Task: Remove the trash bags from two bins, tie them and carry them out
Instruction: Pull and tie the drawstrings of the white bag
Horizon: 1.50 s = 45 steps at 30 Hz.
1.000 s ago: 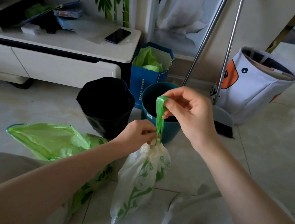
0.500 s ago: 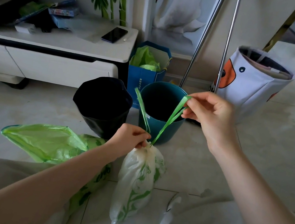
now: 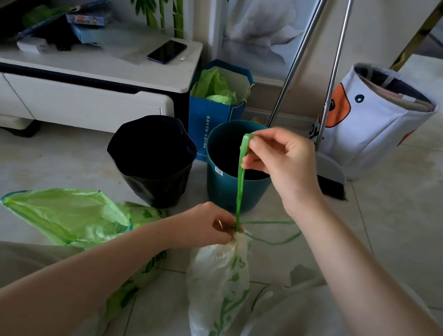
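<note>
Before teal bin point(image 3: 228, 189): left hand point(image 3: 208, 226) pinching white trash bag point(image 3: 218, 288) neck, right hand point(image 3: 278, 160) gripping, holding up green drawstring point(image 3: 240, 183).

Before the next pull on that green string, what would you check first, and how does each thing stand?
1. Left hand pinches the neck of the white bag: ok.
2. Right hand grips the green drawstring, held taut and upright: ok.
3. Neck gathered shut: ok.
4. Knot finished: cannot tell; a loose loop trails to the right.
5. Green bag tied: not ok; it lies open on the floor.
6. Teal bin emptied: ok.
</note>
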Motion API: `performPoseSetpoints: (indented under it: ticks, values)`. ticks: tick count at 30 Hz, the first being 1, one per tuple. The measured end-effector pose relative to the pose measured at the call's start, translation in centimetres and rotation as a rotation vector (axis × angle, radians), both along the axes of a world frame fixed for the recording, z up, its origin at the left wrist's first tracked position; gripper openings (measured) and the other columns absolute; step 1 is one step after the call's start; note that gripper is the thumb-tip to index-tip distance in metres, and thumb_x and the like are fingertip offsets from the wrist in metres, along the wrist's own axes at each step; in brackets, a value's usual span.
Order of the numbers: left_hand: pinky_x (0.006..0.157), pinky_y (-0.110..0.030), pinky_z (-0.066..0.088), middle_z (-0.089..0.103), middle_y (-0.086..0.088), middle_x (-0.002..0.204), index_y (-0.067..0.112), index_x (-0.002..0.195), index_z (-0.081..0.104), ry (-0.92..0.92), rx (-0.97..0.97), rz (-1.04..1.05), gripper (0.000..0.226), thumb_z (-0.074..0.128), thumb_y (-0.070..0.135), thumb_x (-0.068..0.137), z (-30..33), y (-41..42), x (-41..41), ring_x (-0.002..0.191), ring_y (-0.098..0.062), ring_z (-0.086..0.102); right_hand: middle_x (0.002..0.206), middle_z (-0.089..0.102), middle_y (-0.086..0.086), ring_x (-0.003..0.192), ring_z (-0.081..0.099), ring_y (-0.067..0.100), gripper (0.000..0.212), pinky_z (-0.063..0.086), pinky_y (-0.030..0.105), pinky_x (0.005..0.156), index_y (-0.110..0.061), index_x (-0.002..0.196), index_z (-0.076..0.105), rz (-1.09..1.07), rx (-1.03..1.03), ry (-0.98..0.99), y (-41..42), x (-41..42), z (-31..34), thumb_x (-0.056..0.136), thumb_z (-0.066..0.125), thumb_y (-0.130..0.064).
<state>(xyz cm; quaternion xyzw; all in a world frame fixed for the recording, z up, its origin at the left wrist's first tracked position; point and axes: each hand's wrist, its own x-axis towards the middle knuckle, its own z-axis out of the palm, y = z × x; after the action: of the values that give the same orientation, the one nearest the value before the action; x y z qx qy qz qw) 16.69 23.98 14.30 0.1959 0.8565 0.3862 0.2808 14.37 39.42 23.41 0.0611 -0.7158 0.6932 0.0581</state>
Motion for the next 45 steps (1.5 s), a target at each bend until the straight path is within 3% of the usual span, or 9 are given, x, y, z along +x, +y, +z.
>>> performPoseSetpoints:
  ticks: [7,11,17,25,34,37,40,42,45]
  values:
    - [0.066,-0.013,0.053,0.070,-0.001,0.077,0.011,0.092,0.074,-0.087,0.140,0.191,0.017,0.065,0.025,0.088,-0.5,0.2,0.4,0.063,-0.001,0.061,0.091,0.068,0.011,0.070,0.067,0.016,0.016,0.059,0.034,0.070,-0.010,0.101,0.065,0.005,0.038,-0.159,0.8,-1.2,-1.3,0.087,0.062,-0.006]
    - [0.068,-0.016,0.054,0.068,0.000,0.073,0.006,0.089,0.074,-0.180,0.209,0.288,0.018,0.064,0.021,0.090,-0.6,-0.2,0.2,0.061,-0.004,0.060,0.116,0.063,0.004,0.092,0.067,0.022,0.053,0.055,0.041,0.086,-0.018,0.134,0.043,0.114,0.548,-0.365,1.7,-1.6,-4.7,0.087,0.062,-0.031]
    - [0.074,-0.030,0.055,0.069,-0.006,0.074,0.006,0.084,0.073,-0.273,0.291,0.474,0.019,0.062,0.019,0.090,-0.8,-1.0,-0.1,0.064,-0.015,0.060,0.088,0.069,0.017,0.084,0.065,0.027,0.055,0.048,0.039,0.080,-0.004,0.091,0.064,0.428,0.920,-0.422,1.6,0.9,-7.2,0.095,0.036,-0.051]
    - [0.065,-0.027,0.053,0.071,-0.008,0.081,0.005,0.096,0.073,-0.490,0.414,0.586,0.026,0.052,0.020,0.096,-1.3,-1.6,-0.1,0.064,-0.016,0.058,0.051,0.031,-0.003,0.040,0.035,0.009,0.033,0.045,0.026,0.049,-0.009,0.087,0.067,0.518,0.746,-0.595,2.8,2.0,-5.4,0.098,0.043,-0.030]
    - [0.067,-0.026,0.049,0.074,-0.005,0.094,0.008,0.105,0.072,-0.599,0.492,0.671,0.025,0.052,0.020,0.096,-1.6,-2.5,-0.8,0.068,-0.012,0.058,0.053,0.024,-0.005,0.044,0.019,0.008,0.045,0.016,0.019,0.038,-0.006,0.082,0.063,0.677,0.632,-0.953,5.4,2.6,-3.3,0.097,0.041,-0.042]
    - [0.067,-0.026,0.050,0.072,-0.004,0.093,0.008,0.105,0.072,-0.605,0.516,0.639,0.023,0.056,0.020,0.094,-1.6,-2.3,-0.7,0.072,-0.012,0.059,0.055,0.032,-0.004,0.047,0.029,0.008,0.043,0.022,0.017,0.038,-0.009,0.082,0.067,0.836,0.637,-0.971,5.1,2.9,-3.2,0.097,0.042,-0.039]
    - [0.069,-0.025,0.052,0.073,-0.002,0.087,0.007,0.102,0.073,-0.546,0.477,0.582,0.019,0.061,0.016,0.091,-1.3,-2.3,-0.7,0.073,-0.012,0.060,0.074,0.060,0.004,0.068,0.058,0.015,0.042,0.050,0.026,0.057,-0.010,0.103,0.071,0.946,0.667,-0.999,5.1,3.2,-3.5,0.097,0.043,-0.040]
    - [0.075,-0.028,0.054,0.075,-0.001,0.087,0.009,0.098,0.074,-0.497,0.426,0.526,0.016,0.061,0.015,0.091,-1.1,-2.4,-0.7,0.075,-0.013,0.060,0.091,0.068,0.012,0.081,0.065,0.022,0.041,0.057,0.037,0.074,-0.007,0.109,0.067,0.767,0.620,-1.006,5.4,2.8,-4.1,0.096,0.046,-0.039]
    - [0.088,-0.036,0.054,0.075,-0.002,0.086,0.011,0.093,0.077,-0.435,0.357,0.429,0.014,0.064,0.017,0.089,-0.7,-2.4,-0.4,0.081,-0.016,0.061,0.094,0.070,0.008,0.083,0.067,0.020,0.023,0.058,0.032,0.074,-0.012,0.100,0.068,0.414,0.719,-0.707,5.2,1.7,-5.7,0.095,0.052,-0.027]
